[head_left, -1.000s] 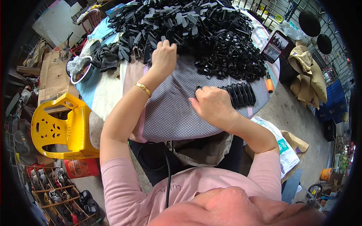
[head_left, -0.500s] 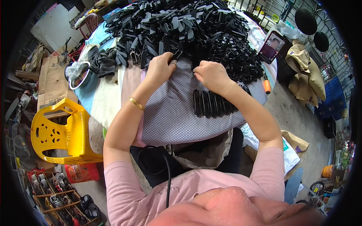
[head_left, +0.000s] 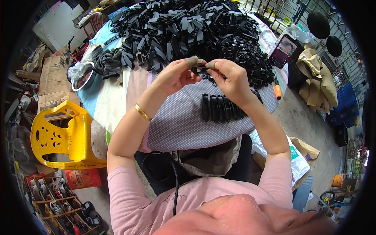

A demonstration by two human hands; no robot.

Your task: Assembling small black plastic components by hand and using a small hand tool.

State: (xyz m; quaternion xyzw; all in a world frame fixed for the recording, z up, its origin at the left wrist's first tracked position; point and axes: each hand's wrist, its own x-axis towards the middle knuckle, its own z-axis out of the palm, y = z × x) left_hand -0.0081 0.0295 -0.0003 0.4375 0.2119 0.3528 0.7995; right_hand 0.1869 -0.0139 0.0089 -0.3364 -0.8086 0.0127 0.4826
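Note:
My left hand [head_left: 177, 76] and my right hand [head_left: 232, 78] meet over the near part of the table. Between their fingertips they pinch a small black plastic piece [head_left: 201, 71], mostly covered by the fingers. Tan wrapping covers some of the fingertips. Just beyond lies a big heap of long, flat black plastic pieces [head_left: 164, 37]. A heap of smaller black plastic parts [head_left: 248, 60] adjoins it on the right. Nearer me, left of my right forearm, a row of black clip-like pieces [head_left: 221, 107] lies side by side on a grey dotted cloth [head_left: 180, 129].
An orange-handled tool [head_left: 277, 91] and a propped phone [head_left: 283, 51] are at the table's right edge. Dark gloves [head_left: 107, 64] and a white-rimmed bowl [head_left: 83, 80] sit at the left. A yellow plastic chair [head_left: 74, 137] stands left of the table.
My left hand has moved right from the edge of the flat-piece heap, and my right hand has turned toward it. Both sets of fingertips now meet on one black piece.

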